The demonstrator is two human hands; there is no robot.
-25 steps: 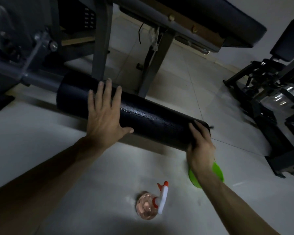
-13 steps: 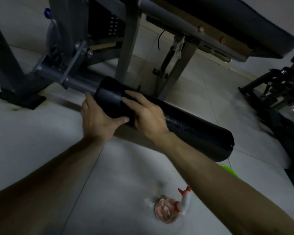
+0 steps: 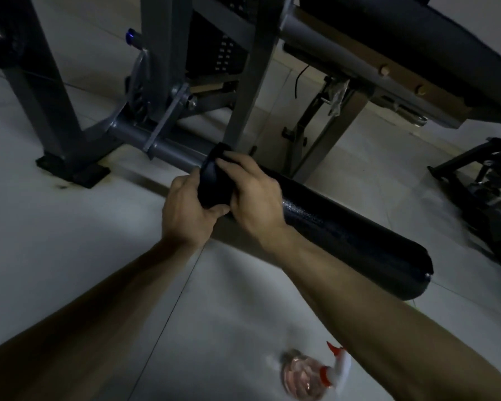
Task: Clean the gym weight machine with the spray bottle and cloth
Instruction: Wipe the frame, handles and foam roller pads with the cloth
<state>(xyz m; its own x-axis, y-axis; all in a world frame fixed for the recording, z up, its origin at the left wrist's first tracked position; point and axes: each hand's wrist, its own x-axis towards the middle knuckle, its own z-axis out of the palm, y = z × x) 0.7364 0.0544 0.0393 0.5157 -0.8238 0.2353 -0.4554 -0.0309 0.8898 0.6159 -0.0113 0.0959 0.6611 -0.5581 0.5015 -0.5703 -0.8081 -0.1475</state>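
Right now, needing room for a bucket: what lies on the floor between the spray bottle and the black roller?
Head view: only bare floor shows between the spray bottle and the black roller; the right forearm hides part of it.

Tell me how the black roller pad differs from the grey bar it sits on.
The roller pad is black, thick and textured; the grey bar is thinner, smooth metal. The left hand and right hand grip the pad; the bar's visible stretch is free. Both run along one line, low over the floor.
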